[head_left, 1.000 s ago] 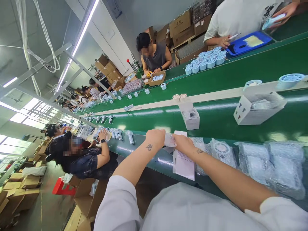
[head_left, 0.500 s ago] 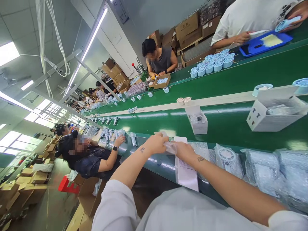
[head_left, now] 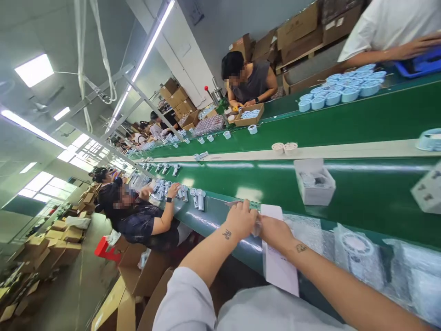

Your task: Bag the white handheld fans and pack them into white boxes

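We've got the clear plastic (head_left: 257, 228) pinched between our left grip (head_left: 241, 219) and right grip (head_left: 275, 233), over the counter (head_left: 210, 214); its visible end points down toward us, long axis hidden by fingers.

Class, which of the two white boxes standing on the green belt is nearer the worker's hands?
The left white box, its top open; the other box sits farther right, cut off by the picture's edge.
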Available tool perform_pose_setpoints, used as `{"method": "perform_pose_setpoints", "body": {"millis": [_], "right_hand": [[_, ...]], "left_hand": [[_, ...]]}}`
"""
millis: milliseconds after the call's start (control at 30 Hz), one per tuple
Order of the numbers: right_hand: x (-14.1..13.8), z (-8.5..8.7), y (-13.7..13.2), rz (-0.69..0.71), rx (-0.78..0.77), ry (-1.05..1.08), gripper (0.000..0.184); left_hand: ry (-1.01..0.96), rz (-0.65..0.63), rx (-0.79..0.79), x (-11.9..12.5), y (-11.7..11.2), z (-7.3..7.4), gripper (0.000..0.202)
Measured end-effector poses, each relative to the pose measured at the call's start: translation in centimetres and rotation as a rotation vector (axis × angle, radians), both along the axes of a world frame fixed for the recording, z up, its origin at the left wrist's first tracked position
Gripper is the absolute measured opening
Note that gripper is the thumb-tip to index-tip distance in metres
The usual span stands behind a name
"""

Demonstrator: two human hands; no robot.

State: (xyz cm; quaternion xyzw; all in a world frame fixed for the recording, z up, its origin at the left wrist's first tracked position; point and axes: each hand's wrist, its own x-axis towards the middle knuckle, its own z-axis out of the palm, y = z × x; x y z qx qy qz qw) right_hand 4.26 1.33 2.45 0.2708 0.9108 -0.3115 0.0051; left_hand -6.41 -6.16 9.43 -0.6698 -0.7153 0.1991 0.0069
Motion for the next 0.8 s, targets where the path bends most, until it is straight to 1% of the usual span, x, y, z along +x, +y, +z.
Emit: {"method": "perform_pose_setpoints", "body": {"millis": [67,100,200,267,300,333,400,467,533,567,633,700,733,800], "right_hand": [[0.2,-0.1,0.1,0.008,0.027,-0.023,0.028],[0.2,-0.1,0.1,0.013,0.043,-0.029,0.029],[-0.2,-0.5,0.0,0.023,0.094,-0.024,0.032],[-0.5,-1.0,-0.2,0.016,0.148,-0.013,0.033],[-0.6,-1.4,-0.3,0.012,0.174,-0.003,0.032],[-0.6,-1.8,-0.3,0.010,0.197,0.016,0.032],[-0.4,-2.8,-0.1,0.018,0.240,0.111,0.030],[0.2,-3.5,0.3,0.014,0.307,0.275,0.030],[0.9,-3.6,0.6,-0.005,0.405,0.424,0.032],[1.2,-3.4,0.6,-0.013,0.457,0.463,0.034],[1.3,-2.7,0.3,-0.012,0.550,0.483,0.041],[0.4,-1.9,-0.3,0.008,0.625,0.487,0.048],[-0.3,-1.7,-0.6,0.018,0.657,0.496,0.049],[-2.1,-2.0,-1.5,0.027,0.710,0.521,0.044]], "left_hand": [[0.073,-0.027,0.108,0.2,-1.0,-1.1,0.028],[0.075,-0.028,0.126,0.0,-1.5,-1.5,0.030],[0.005,0.045,0.060,-0.8,-3.0,-3.1,0.047],[-0.040,0.092,0.026,-1.1,-3.4,-4.5,0.058],[-0.047,0.100,0.033,-1.2,-3.5,-5.3,0.060],[-0.038,0.104,0.059,-1.1,-3.4,-6.1,0.058],[0.002,0.113,0.125,-1.1,-3.1,-7.5,0.045],[0.016,0.122,0.158,-1.4,-2.7,-8.2,0.033],[-0.025,0.122,0.135,-2.4,-2.2,-7.9,0.027],[-0.056,0.125,0.106,-3.4,-1.9,-7.3,0.024],[-0.109,0.153,0.059,-6.0,-1.0,-5.8,0.021],[-0.130,0.193,0.056,-9.2,0.8,-4.2,0.021],[-0.128,0.207,0.070,-10.9,2.0,-3.5,0.021],[-0.111,0.194,0.099,-13.9,4.9,-2.7,0.022]]}}
